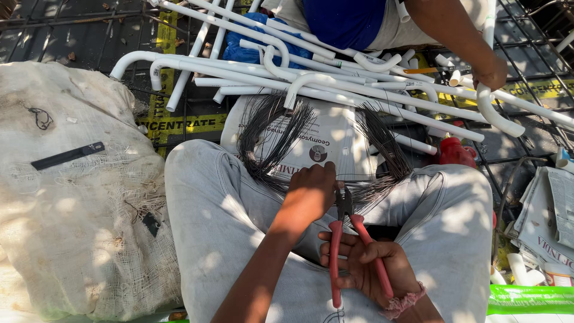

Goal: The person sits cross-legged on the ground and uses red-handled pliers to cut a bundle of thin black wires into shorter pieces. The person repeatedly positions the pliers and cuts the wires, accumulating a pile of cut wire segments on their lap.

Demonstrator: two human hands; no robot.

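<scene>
I sit cross-legged in grey trousers. My left hand [308,194] pinches a bundle of thin black wires [272,134] that fans out over a white bag [326,140] between my knees. My right hand [373,266] grips red-handled pliers [344,236], whose jaws meet the wire bundle just beside my left fingers. Beyond the wires lies a heap of white bent plastic pipes [335,90]. Another person sits opposite; that person's hand [491,73] holds one curved white pipe [493,110].
A large dirty woven sack [78,197] fills the left side. A steel rebar grid [78,30] covers the ground. A red object [455,152] sits by my right knee. Newspapers [547,218] and a green strip [529,299] lie at the right.
</scene>
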